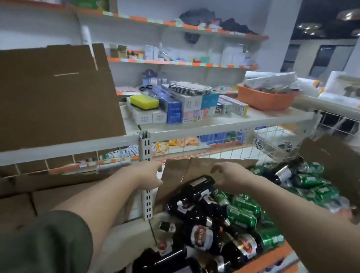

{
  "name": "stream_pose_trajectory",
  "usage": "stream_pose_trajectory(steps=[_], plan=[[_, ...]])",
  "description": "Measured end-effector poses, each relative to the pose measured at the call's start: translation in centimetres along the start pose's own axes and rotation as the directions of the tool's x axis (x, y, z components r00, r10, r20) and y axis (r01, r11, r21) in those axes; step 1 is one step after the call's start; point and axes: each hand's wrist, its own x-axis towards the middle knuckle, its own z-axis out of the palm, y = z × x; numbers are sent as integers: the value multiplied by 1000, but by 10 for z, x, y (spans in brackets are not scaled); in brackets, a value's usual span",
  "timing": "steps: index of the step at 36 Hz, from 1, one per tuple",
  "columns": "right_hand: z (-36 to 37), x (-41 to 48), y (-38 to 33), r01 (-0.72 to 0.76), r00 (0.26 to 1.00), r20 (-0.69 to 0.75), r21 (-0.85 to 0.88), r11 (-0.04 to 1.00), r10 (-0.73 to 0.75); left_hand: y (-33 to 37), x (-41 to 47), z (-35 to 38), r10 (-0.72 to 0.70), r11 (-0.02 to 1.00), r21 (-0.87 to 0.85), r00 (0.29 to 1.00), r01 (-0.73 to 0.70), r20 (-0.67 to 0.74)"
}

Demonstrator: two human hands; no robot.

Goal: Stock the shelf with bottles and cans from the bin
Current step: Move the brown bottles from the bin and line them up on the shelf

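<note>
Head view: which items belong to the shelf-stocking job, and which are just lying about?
Job:
- dark bottles
- green cans
- cardboard flap above them
- left hand and right hand, both at the flap; grip unclear

Lying about:
- yellow sponge
- orange basket
- small boxed goods
- large cardboard box, far left

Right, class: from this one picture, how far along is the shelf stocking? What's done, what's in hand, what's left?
Done: little shows; dark bottles and green cans lie jumbled on their sides. In hand: no bottle or can; the left hand grips the edge of a cardboard flap, and the right hand is at it, grip unclear. Left: probably sorting the whole heap.
</note>
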Motion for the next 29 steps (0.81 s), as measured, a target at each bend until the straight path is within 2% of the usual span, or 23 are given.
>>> stream_pose_trajectory(steps=[5,9,13,19,24,29], plan=[[14,32,-20,134,987,93,-20,991,-132,-18,-16,4,-125,991,-40,992,125,1],[30,53,-44,258,956,152,-24,966,-252,-37,-41,14,-286,955,-88,958,285,1],[48,64,-70,397,888,244,21,917,-390,-63,-63,28,-448,887,-123,894,446,15],[75,69,-91,559,776,333,29,828,-536,-74,-110,57,-648,741,-208,761,639,29],[87,60,-97,624,712,367,60,779,-599,-72,-146,79,-720,663,-250,693,706,49],[100,48,-105,631,701,378,66,773,-604,-65,-153,86,-721,656,-252,690,711,70]])
